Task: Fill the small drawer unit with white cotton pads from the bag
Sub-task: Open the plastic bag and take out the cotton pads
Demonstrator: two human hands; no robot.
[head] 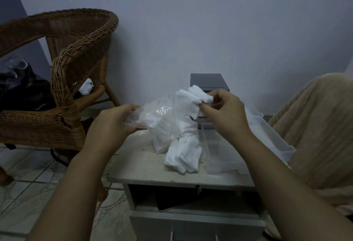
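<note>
head view, left hand (pixel 112 124) pinched clear bag (pixel 158 118) at 9 o'clock, right hand (pixel 225 112) gripped cotton pads (pixel 198 95) pulled up, loose pad pile (pixel 183 154) on small table (pixel 139 166), clear drawers (pixel 271 133) at 3 o'clock

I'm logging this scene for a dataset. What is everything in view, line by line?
bag: one, clear plastic, held above the table, pads inside
cotton pads: many, white, a pile on the table top, a bunch at the bag's mouth
drawer unit: one, dark grey, back of the table
drawers: two, clear, right side of the table
table: one, pale grey, centre
wicker chair: one, brown, left
blanket: one, beige, right
left hand: grips the bag
right hand: pinches the bunch of pads
</note>
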